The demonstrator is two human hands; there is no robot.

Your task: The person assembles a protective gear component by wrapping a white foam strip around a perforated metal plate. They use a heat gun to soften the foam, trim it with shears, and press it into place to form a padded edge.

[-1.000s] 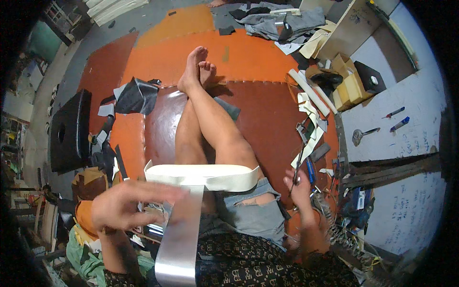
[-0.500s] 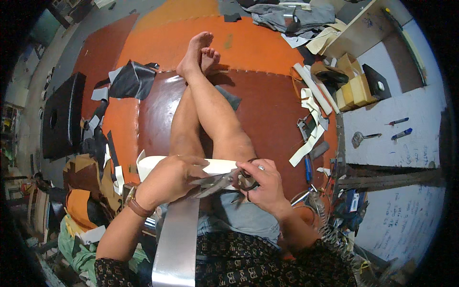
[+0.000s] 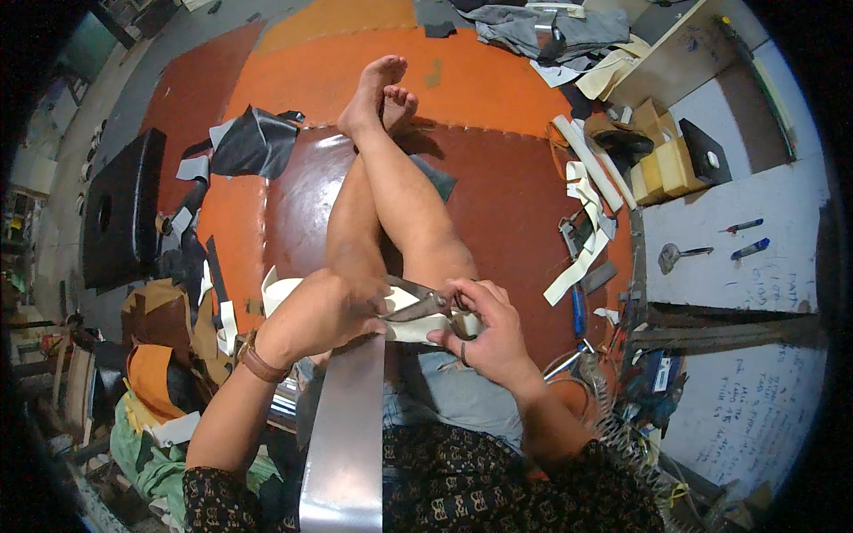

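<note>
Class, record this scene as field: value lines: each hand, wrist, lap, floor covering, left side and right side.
Left hand: on the cream band; its exact grip is hidden
Right hand: holds scissors, blades toward the left hand
Left wrist: brown-strapped watch
Lap: silver strip, extending from near the left hand toward the body
Floor covering: orange-and-brown mat
Left side: black leather-like scrap
Right side: two pens on a white surface

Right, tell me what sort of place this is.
Probably a leather or upholstery workshop: scissors in the right hand, a black offcut and cream strip lying on stitched floor covering.
</note>
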